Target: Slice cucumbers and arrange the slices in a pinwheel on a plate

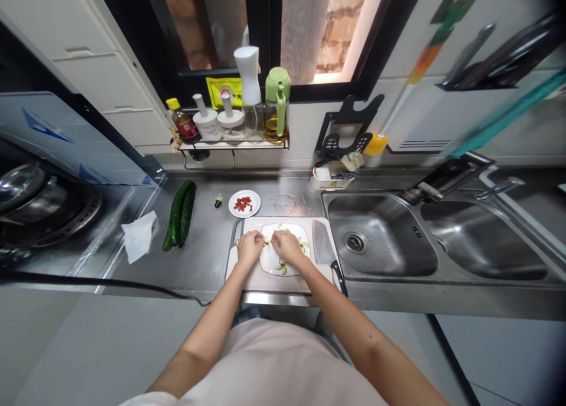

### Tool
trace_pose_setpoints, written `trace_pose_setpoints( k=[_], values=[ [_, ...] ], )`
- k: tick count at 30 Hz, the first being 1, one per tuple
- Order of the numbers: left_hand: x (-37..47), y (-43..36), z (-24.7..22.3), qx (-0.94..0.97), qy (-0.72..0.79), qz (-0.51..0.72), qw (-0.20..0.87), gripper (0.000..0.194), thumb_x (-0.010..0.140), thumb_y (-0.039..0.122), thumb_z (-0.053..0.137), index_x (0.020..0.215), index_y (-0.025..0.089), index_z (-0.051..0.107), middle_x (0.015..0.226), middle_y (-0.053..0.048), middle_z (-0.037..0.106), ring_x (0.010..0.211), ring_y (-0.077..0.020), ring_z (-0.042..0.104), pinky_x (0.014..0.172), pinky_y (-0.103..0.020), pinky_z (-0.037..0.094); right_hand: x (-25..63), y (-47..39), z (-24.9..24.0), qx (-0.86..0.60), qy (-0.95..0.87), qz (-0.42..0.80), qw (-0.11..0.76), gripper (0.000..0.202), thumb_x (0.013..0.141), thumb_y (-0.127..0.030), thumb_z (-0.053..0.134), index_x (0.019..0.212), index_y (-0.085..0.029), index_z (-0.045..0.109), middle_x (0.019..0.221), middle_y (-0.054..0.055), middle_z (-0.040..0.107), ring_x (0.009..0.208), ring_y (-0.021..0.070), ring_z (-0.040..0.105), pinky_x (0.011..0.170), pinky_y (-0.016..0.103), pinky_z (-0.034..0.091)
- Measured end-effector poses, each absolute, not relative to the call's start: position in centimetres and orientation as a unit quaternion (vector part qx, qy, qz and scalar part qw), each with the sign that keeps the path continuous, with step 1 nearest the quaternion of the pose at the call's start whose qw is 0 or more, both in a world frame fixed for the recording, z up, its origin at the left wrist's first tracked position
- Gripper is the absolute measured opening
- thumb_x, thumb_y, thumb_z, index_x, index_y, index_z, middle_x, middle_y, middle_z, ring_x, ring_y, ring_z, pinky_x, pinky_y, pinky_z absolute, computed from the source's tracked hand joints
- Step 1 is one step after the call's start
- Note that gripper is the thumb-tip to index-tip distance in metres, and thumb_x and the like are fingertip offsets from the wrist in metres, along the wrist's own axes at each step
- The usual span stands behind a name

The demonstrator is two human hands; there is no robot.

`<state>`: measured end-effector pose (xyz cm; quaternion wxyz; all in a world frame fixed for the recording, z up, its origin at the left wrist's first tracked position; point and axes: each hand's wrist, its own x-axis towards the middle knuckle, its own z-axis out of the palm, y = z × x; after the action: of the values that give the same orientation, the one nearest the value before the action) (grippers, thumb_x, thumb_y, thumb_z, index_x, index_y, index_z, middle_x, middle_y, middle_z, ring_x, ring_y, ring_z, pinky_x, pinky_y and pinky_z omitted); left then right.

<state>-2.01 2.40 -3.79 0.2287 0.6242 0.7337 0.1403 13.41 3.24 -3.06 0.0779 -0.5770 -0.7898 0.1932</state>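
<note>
A white squarish plate [269,263] lies on a light cutting board [260,283]. Around its edge sit small fan-like clusters of pale green cucumber slices [282,268] with red bits at their centres. My left hand [250,247] is over the plate's left edge, its fingertips pinched together beside a cucumber cluster. Over the plate's middle, my right hand [287,247] also has its fingers closed and turned toward the left one. Whatever either hand pinches is too small to make out. A small white dish [232,205] of chopped red pieces [243,204] stands just behind the board.
A knife [325,244] lies on the board's right side, its black handle toward me. Two whole cucumbers [179,214] and a white paper [138,236] are at left. The double sink [382,235] adjoins on the right. Bottles stand on a rack [239,145] behind.
</note>
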Motion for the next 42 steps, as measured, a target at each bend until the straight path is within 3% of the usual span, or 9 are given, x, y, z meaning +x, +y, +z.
trace_pose_setpoints(
  k=[4, 11, 18, 22, 31, 42],
  values=[
    [-3.4, 2.1, -3.9, 0.595, 0.744, 0.194, 0.236, 0.016, 0.082, 0.028, 0.054, 0.092, 0.024, 0.067, 0.088, -0.001, 0.068, 0.090, -0.0176, 0.060, 0.082, -0.029, 0.035, 16.7, 2.6, -2.5, -0.602, -0.760, 0.193, 0.147, 0.021, 0.090, -0.023, 0.042, 0.091, -0.019, 0.063, 0.095, 0.006, 0.066, 0.091, 0.0180, 0.053, 0.076, 0.025, 0.033],
    [-5.6, 1.0, -4.6, 0.572, 0.742, 0.233, 0.261, 0.016, 0.080, 0.027, 0.057, 0.091, 0.022, 0.067, 0.084, -0.001, 0.068, 0.085, -0.0168, 0.060, 0.075, -0.027, 0.037, 23.2, 0.5, -2.5, -0.652, -0.696, 0.196, 0.228, 0.022, 0.086, -0.027, 0.043, 0.081, -0.019, 0.062, 0.079, 0.004, 0.063, 0.079, 0.0178, 0.053, 0.070, 0.026, 0.035],
    [-6.0, 0.0, -5.6, 0.565, 0.742, 0.240, 0.271, 0.017, 0.078, 0.028, 0.058, 0.089, 0.021, 0.068, 0.080, 0.000, 0.067, 0.074, -0.0151, 0.058, 0.070, -0.026, 0.037, 24.4, -3.4, -3.2, -0.699, -0.642, 0.238, 0.207, 0.024, 0.085, -0.030, 0.041, 0.083, -0.019, 0.063, 0.080, 0.005, 0.064, 0.075, 0.0174, 0.055, 0.067, 0.026, 0.035],
    [-6.5, -0.4, -6.3, 0.559, 0.739, 0.250, 0.280, 0.018, 0.078, 0.030, 0.057, 0.089, 0.021, 0.068, 0.077, -0.001, 0.067, 0.070, -0.0146, 0.057, 0.067, -0.025, 0.038, 23.7, -5.4, -3.8, -0.738, -0.594, 0.266, 0.178, 0.027, 0.083, -0.031, 0.043, 0.091, -0.018, 0.065, 0.070, 0.003, 0.062, 0.067, 0.0173, 0.055, 0.062, 0.026, 0.035],
    [-5.5, -1.2, -7.4, 0.544, 0.705, 0.303, 0.339, 0.024, 0.076, 0.031, 0.057, 0.093, 0.016, 0.066, 0.067, 0.000, 0.061, 0.062, -0.0129, 0.056, 0.063, -0.023, 0.041, 21.8, -6.1, -6.3, -0.752, -0.518, 0.348, 0.213, 0.044, 0.077, -0.035, 0.050, 0.112, -0.011, 0.061, 0.064, 0.000, 0.060, 0.065, 0.0177, 0.057, 0.062, 0.025, 0.039],
    [-3.4, -1.7, -8.0, 0.522, 0.697, 0.257, 0.419, 0.024, 0.077, 0.029, 0.059, 0.097, 0.016, 0.061, 0.058, 0.003, 0.060, 0.057, -0.0129, 0.057, 0.060, -0.023, 0.039, 20.9, -4.7, -6.6, -0.761, -0.496, 0.360, 0.212, 0.036, 0.078, -0.031, 0.050, 0.109, -0.014, 0.058, 0.061, -0.003, 0.056, 0.061, 0.0160, 0.054, 0.059, 0.024, 0.035]
  ],
)
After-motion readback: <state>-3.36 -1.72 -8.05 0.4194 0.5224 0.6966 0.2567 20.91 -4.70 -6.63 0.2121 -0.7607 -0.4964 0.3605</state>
